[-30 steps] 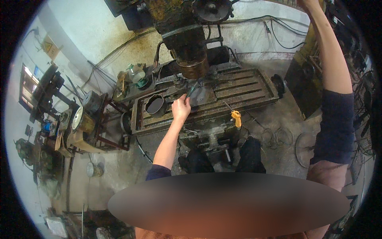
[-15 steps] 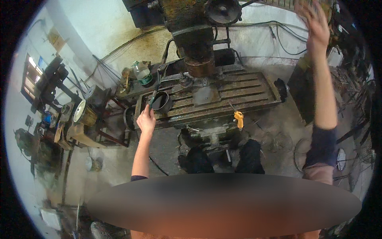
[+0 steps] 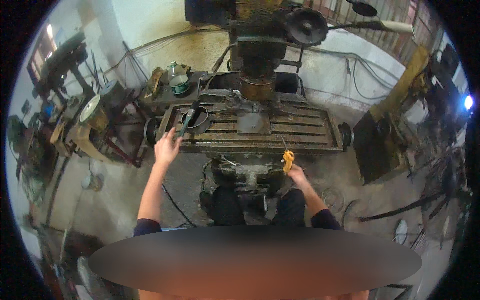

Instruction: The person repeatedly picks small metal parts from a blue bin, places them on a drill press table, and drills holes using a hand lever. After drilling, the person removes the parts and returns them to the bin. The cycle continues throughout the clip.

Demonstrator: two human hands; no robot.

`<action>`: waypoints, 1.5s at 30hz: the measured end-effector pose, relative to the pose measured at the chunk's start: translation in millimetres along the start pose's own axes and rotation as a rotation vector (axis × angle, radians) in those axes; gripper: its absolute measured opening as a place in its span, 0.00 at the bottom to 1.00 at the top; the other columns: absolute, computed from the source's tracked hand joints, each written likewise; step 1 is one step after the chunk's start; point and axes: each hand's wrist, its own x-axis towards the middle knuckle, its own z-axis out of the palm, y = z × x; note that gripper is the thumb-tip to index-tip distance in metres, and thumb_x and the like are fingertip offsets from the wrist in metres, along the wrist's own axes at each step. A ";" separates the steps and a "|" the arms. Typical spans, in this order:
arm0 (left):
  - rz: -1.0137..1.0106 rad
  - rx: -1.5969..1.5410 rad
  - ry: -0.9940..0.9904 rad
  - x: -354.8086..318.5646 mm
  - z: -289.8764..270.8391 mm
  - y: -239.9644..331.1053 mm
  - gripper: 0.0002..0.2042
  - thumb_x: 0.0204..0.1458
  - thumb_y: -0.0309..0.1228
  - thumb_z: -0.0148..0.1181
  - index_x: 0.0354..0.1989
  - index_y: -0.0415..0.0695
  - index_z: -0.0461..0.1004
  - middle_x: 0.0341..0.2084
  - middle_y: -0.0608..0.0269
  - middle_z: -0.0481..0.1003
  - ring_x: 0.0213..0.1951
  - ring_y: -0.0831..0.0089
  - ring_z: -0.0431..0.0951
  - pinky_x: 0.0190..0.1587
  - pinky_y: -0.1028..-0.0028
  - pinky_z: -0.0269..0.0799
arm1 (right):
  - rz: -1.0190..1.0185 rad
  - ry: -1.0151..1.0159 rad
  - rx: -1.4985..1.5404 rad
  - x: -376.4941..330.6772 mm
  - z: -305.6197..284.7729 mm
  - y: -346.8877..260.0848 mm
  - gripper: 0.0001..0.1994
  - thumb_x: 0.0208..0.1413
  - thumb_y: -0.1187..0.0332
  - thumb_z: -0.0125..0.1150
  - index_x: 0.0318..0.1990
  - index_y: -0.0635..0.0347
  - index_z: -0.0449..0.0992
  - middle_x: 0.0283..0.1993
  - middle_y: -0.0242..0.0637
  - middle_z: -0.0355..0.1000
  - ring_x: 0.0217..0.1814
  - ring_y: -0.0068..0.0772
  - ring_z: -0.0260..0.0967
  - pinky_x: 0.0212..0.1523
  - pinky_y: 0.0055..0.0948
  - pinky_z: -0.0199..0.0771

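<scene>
my left hand [image 3: 166,148] spreads open by the dark-handled tool [image 3: 187,120] lying across the ring [image 3: 196,121] on the mill table [image 3: 310,131], right hand [image 3: 297,173] grips the yellow handle [image 3: 288,161] at the table's front edge w/ fingers closed, so i'd best grab the tool mid-shaft & crank slow.

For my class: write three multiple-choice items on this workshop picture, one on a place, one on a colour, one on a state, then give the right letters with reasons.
1. Where is the left hand?
A at the left front edge of the machine table
B on the floor
C on the top wheel

2. What colour is the handle at the right hand?
A blue
B yellow-orange
C white

3. How is the green-capped bottle standing?
A lying flat
B upright
C upside down

Answers: 1 A, its fingers reach the table's edge; 2 B, it stands out bright below the table front; 3 B, its cap points upward.
</scene>
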 end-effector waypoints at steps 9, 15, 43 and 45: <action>-0.293 -0.770 -0.201 -60.2 -10.7 56.5 0.06 0.47 0.26 0.56 0.31 0.36 0.73 0.17 0.57 0.73 0.19 0.71 0.74 0.22 0.71 0.69 | -0.518 0.429 -0.722 -46.3 38.2 -112.8 0.26 0.31 0.68 0.60 0.45 0.62 0.70 0.43 0.45 0.70 0.45 0.41 0.69 0.45 0.35 0.66; -0.508 -1.445 -0.692 -75.9 57.3 140.0 0.07 0.46 0.17 0.51 0.34 0.34 0.71 0.21 0.60 0.73 0.19 0.77 0.73 0.22 0.77 0.70 | -0.172 -0.085 -0.965 -90.5 43.1 -177.5 0.28 0.31 0.65 0.59 0.48 0.60 0.69 0.40 0.51 0.70 0.44 0.51 0.68 0.45 0.39 0.68; -1.248 -0.469 -0.148 -360.3 -142.3 -89.3 0.12 0.43 0.28 0.53 0.35 0.33 0.74 0.19 0.58 0.74 0.17 0.75 0.73 0.21 0.72 0.69 | -0.640 -0.205 -1.461 -6.2 -47.6 -178.1 0.07 0.42 0.71 0.53 0.19 0.63 0.67 0.19 0.37 0.64 0.20 0.33 0.58 0.20 0.32 0.58; -1.188 -0.418 -0.353 -377.8 -131.2 -86.4 0.13 0.42 0.29 0.54 0.35 0.35 0.74 0.19 0.57 0.75 0.18 0.73 0.75 0.22 0.72 0.70 | -0.160 -0.076 -1.005 -45.0 -19.0 -192.3 0.07 0.44 0.70 0.51 0.21 0.64 0.67 0.21 0.30 0.63 0.22 0.25 0.56 0.21 0.28 0.58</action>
